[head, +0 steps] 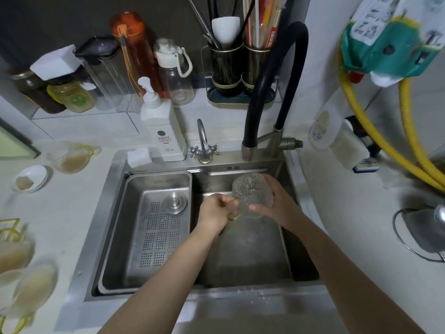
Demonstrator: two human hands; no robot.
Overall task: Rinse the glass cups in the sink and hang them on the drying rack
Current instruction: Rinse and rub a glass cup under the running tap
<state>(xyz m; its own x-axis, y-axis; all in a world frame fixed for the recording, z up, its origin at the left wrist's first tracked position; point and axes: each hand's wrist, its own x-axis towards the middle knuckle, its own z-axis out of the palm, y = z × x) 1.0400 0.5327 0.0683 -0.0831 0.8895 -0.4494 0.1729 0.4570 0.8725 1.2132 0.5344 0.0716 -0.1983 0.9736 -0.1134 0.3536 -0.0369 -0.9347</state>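
Centrally, over the right basin of the steel sink [115, 179]: textured glass cup [252, 192], tilted, base turned toward the camera, gold handle [234, 217] at lower left.
Left hand [216, 210]: clenched on the gold handle, fingers curled, knuckles up, touching the cup's left side.
Right hand [277, 201]: wrapped around the cup's right side, thumb across its lower front, fingers behind the far wall.
Cup thus between both hands, clear of the basin floor, below and in front of the black hose faucet [272, 80].
Left basin: perforated steel drain tray [154, 227], round drain plug [175, 203] resting on it.
Sink deck: small two-knob tap [203, 147], white pump bottle [163, 126], white sponge block [139, 156] just beside the bottle.
Back counter: orange bottle [133, 51], clear bottle with white cap [174, 73], dark utensil holder [238, 68] with chopsticks.
Left counter: further glass cup with gold handle [72, 157], brownish residue inside; small white dish [31, 178]; blurred cups [26, 280] at lower left near a gold wire rack [9, 227].
Right side: yellow hose [385, 141], well apart from the sink.
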